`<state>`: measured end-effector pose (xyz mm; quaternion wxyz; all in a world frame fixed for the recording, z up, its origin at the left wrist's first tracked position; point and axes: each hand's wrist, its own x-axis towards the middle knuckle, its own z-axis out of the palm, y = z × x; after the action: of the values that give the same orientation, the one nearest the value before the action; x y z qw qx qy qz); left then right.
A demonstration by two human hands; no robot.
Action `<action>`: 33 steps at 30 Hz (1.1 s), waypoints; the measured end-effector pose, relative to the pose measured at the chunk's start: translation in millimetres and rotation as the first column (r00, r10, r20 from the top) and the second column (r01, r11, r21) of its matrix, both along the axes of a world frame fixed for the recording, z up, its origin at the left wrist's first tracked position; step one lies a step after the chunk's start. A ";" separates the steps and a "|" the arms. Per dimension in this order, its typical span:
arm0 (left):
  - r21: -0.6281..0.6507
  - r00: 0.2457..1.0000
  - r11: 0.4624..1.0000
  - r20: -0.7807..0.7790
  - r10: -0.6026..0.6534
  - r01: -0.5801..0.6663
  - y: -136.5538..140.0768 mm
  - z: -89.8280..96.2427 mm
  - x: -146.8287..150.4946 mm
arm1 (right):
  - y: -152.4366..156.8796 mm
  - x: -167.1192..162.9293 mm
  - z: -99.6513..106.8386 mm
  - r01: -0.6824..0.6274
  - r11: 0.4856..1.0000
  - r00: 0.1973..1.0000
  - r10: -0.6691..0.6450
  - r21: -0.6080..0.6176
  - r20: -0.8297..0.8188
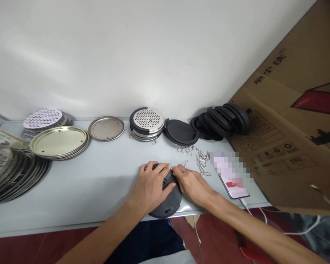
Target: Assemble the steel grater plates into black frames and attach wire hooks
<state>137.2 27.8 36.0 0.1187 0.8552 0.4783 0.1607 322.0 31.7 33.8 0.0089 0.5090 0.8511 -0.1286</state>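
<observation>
A black round plastic disc (169,201) lies at the table's front edge, partly covered by both hands. My left hand (152,183) rests over its left side, fingers curled over the far rim and thumb pressed on top. At the far right rim, my right hand (191,181) has its fingers pinched together close to the left fingertips. A small bit of metal glints between the two hands; what the right fingers grip is mostly hidden. Just behind the right hand a metal wire clip (185,162) sticks out; I cannot tell whether it is held.
Metal rings (189,149) and wire clips (202,161) lie beyond my hands. Behind are a black dish (181,131), a perforated-disc stack (148,121) and black covers (225,119). Metal plates (60,141) stand left. A phone (232,178) and a cardboard box (286,139) flank the right.
</observation>
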 end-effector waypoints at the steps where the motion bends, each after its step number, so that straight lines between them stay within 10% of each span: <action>1: 0.004 1.000 1.000 0.000 -0.003 0.003 0.2 -0.4 -0.1 | 0.0 1.4 -2.1 0.000 1.000 1.000 0.000 -0.001 -0.013; 33: -0.025 0.995 0.996 0.052 -0.084 0.085 6.1 -4.9 -4.6 | 12.5 17.9 -5.9 -0.146 0.985 0.987 0.139 -0.088 -0.086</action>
<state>132.6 33.9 31.2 0.1490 0.8686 0.4405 0.1711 339.9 44.2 27.9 0.0082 0.4403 0.8780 -0.1877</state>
